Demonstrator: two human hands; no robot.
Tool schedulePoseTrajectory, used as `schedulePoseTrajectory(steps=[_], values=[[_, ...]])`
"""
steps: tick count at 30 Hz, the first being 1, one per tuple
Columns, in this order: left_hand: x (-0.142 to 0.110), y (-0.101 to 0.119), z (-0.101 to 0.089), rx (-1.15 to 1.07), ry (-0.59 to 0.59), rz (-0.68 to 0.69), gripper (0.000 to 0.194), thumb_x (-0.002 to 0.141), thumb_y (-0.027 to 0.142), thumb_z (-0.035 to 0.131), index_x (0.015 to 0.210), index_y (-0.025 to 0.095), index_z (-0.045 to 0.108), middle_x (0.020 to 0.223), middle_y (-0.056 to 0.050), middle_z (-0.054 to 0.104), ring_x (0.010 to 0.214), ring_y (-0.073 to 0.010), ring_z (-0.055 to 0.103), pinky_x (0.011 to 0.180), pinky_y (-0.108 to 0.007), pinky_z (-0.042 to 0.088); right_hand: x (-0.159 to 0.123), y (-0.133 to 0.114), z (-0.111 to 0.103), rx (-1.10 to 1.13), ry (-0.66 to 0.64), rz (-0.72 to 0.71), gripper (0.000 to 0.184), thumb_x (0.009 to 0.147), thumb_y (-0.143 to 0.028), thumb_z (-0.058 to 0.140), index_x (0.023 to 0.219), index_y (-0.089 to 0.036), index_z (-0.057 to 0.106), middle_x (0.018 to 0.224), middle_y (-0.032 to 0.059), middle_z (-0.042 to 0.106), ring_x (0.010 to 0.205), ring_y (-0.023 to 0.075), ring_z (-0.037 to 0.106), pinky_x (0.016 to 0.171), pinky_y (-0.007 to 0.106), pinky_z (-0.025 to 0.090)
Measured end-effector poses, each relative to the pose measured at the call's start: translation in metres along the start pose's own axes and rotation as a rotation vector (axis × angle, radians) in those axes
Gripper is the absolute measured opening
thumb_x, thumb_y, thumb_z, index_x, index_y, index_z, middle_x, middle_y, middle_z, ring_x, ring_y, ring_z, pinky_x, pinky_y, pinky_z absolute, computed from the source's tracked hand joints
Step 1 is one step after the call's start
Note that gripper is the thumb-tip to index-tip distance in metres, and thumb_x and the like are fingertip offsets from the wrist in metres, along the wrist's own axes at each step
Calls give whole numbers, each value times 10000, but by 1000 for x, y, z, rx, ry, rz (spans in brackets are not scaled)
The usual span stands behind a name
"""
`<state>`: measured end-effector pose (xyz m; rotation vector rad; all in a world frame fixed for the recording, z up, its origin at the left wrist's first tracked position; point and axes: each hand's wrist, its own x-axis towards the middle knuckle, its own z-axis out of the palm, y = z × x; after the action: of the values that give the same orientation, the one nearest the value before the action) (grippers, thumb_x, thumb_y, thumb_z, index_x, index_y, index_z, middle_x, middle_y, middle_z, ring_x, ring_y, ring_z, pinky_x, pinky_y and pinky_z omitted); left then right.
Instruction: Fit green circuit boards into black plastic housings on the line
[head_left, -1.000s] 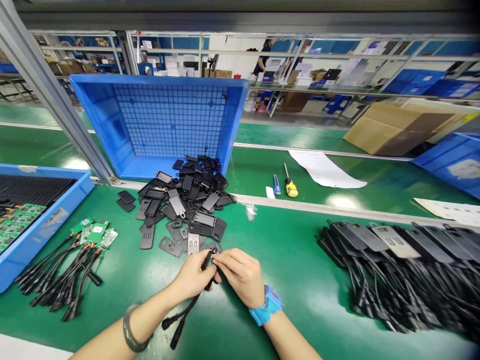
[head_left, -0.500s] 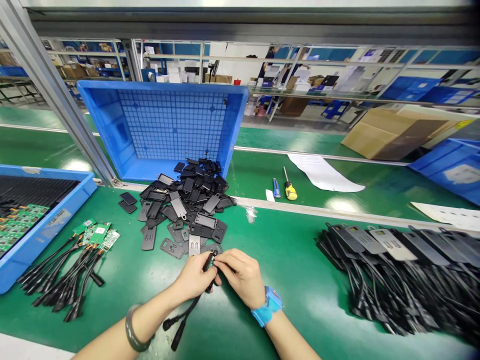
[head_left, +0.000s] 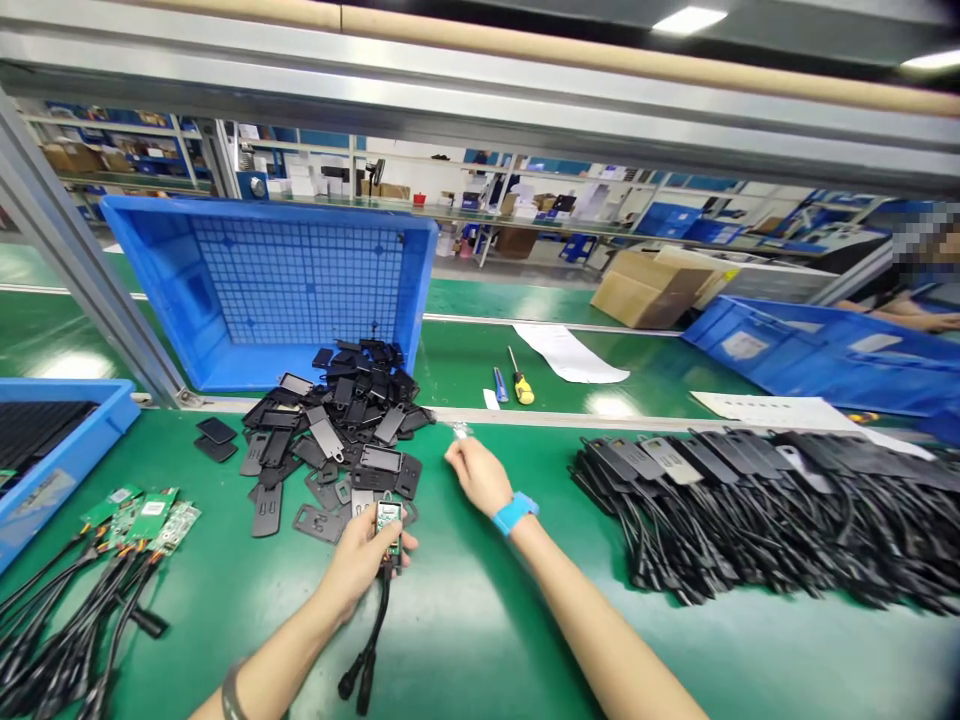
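Note:
My left hand (head_left: 365,560) is closed around a black plastic case with a green circuit board (head_left: 389,518) lying in it, thumb across the board. Two black cables (head_left: 381,625) hang from its lower end to plugs near the bench front. Farther out, my right hand (head_left: 484,475) has its fingertips pinched together at a small clear, shiny heap (head_left: 460,430) by the bench's metal strip. Whatever is between those fingertips is too small to make out. Beyond my left hand lies a pile of black plastic case parts (head_left: 341,410), spilling from a tipped blue crate (head_left: 300,285).
Several wired circuit boards (head_left: 142,520) lie at left beside a blue tray (head_left: 67,460). A long row of cased units with cables (head_left: 705,500) covers the right. A blue cutter (head_left: 500,384), a yellow screwdriver (head_left: 523,386) and paper (head_left: 574,352) lie behind the strip. Another person's arm (head_left: 900,312) is at far right.
My right hand has left the case and reached forward to the small shiny heap. My left hand still holds the case, now turned with the board facing up. The view has swung right.

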<state>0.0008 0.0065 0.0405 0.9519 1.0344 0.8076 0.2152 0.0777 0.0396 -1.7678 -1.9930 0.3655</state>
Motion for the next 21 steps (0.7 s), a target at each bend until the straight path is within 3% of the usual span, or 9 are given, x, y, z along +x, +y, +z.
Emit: schedulePoseTrajectory(steps=[3, 5, 9, 13, 15, 19, 21], values=[[-3, 4, 0, -97, -12, 19, 500, 689, 374, 744, 1078, 124, 555, 884, -117, 662, 688, -161, 599, 551, -213, 410, 23, 26, 0, -81, 61, 119, 191, 898, -115, 407, 829, -95, 585, 865, 134, 577, 813, 216, 552, 728, 308, 412], [-5, 6, -1, -148, -13, 60, 555, 636, 270, 789, 1125, 140, 560, 931, -104, 655, 747, -158, 592, 626, -220, 423, 28, 28, 2, -95, 66, 119, 195, 880, -92, 429, 809, -95, 611, 863, 140, 579, 842, 227, 556, 733, 312, 410], [-5, 4, -2, -180, -19, 80, 642, 625, 227, 796, 1202, 158, 523, 930, -87, 644, 821, -173, 596, 723, -247, 452, 21, 4, 9, -3, -24, -116, 152, 886, -176, 523, 968, -159, 649, 981, 90, 605, 908, 186, 567, 792, 280, 433], [-4, 4, -3, -131, -23, -1, 618, 670, 332, 771, 1193, 168, 485, 1054, -123, 627, 802, -200, 633, 646, -265, 489, 10, -26, 16, 101, -168, -390, 468, 767, -235, 722, 1203, -229, 553, 1200, 50, 556, 1084, 173, 530, 898, 256, 445], [-4, 5, -3, -113, -17, -10, 629, 662, 354, 781, 1188, 178, 484, 1102, -128, 620, 776, -190, 640, 627, -254, 497, 7, -32, 17, 98, -179, -417, 554, 738, -253, 753, 1238, -208, 519, 1212, 73, 536, 1108, 194, 523, 921, 277, 450], [1, 10, -2, -105, 52, 11, 691, 601, 376, 826, 1179, 180, 503, 1080, -111, 646, 785, -189, 641, 643, -232, 523, 8, -28, 12, 11, -146, -353, 720, 672, -450, 781, 1272, -194, 477, 1099, 89, 534, 980, 227, 579, 845, 318, 501], [5, 10, -4, -85, 87, 12, 732, 562, 389, 846, 1182, 197, 508, 1085, -100, 654, 840, -215, 643, 666, -238, 545, 8, -23, 8, -58, -136, -340, 571, 696, -495, 744, 1167, -227, 565, 1043, 62, 535, 932, 217, 586, 785, 302, 510]])
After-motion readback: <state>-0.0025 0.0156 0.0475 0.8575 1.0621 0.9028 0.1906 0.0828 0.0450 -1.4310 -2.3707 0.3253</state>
